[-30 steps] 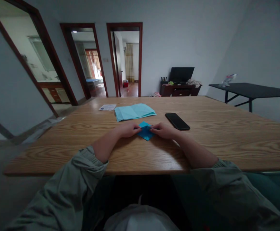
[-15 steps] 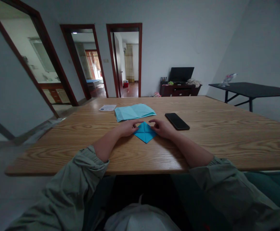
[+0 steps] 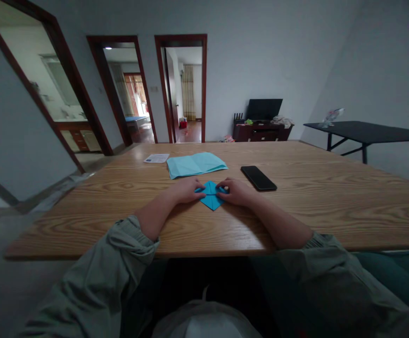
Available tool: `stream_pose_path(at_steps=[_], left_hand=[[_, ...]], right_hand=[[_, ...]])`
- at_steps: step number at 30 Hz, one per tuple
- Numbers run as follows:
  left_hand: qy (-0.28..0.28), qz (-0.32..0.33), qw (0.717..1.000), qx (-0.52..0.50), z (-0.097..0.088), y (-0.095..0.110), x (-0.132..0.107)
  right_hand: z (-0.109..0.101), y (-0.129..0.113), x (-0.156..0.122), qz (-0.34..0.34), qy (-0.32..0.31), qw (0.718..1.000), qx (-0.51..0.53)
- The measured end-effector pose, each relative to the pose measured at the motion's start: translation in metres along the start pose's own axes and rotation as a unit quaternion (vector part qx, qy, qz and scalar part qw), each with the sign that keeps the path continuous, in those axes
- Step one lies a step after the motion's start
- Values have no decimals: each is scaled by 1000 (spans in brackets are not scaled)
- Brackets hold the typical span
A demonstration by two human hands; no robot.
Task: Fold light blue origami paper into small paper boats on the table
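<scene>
"If you look down at the wooden table (image 3: 334, 220), where are the two hands?"

"Close together, near the middle of the tabletop. The left hand (image 3: 186, 191) and the right hand (image 3: 237, 193) come in from either side, and the left hand's fingertips (image 3: 200, 188) end just short of the right's."

"What lies between them?"

"A folded blue paper (image 3: 210, 202), set like a diamond with one point toward the person. Creases cross it, and its lower corner shows clear of both hands."

"Are they gripping it?"

"Both rest on its upper part, with the paper flat on the table. Whether the fingers pinch it or only press it down, I can't tell from this view."

"What else is on the table?"

"Just beyond the folded paper lies a pale blue sheet (image 3: 195, 165), loosely folded. To its left is a small white printed card (image 3: 156, 158). A black phone (image 3: 258, 178) lies near the right hand, not touching it."

"And further off?"

"Against the far wall, a dark wood cabinet (image 3: 261, 133) carries a black monitor (image 3: 264, 109). Off to the right stands a black side table (image 3: 366, 131). Grey-green sleeves (image 3: 130, 239) bunch up behind both wrists, and the forearms rest on the tabletop."
</scene>
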State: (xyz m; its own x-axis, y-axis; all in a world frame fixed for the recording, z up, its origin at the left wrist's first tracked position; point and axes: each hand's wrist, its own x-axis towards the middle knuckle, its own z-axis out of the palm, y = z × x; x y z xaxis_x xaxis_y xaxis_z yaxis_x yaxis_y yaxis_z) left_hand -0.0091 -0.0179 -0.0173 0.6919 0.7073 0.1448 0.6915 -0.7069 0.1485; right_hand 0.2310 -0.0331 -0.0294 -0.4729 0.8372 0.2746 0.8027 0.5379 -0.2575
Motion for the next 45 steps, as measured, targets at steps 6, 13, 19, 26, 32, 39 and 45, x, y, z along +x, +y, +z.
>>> stream_pose_path(at_steps=[6,13,19,26,32,39,45], left_hand=[[21,-11,1000,3,2,7,-1],[45,-71,991,-102,10,6,8],[59,-162,955,-243,18,2,19],[-7,-87,925,-371,12,3,17],[142,-85,902,-398,8,-7,19],[273,-88,794,-536,1,-6,24],[213,-36,772,-598,5,8,25]], right_hand=[[-2,-5,-1,11,15,1000,-10],[-2,-6,2,28,3,1000,8],[5,-1,6,119,23,989,89],[4,0,7,117,-5,984,137],[-6,5,8,117,56,962,242],[-10,-3,12,115,81,927,349],[-15,-10,7,74,152,911,375]])
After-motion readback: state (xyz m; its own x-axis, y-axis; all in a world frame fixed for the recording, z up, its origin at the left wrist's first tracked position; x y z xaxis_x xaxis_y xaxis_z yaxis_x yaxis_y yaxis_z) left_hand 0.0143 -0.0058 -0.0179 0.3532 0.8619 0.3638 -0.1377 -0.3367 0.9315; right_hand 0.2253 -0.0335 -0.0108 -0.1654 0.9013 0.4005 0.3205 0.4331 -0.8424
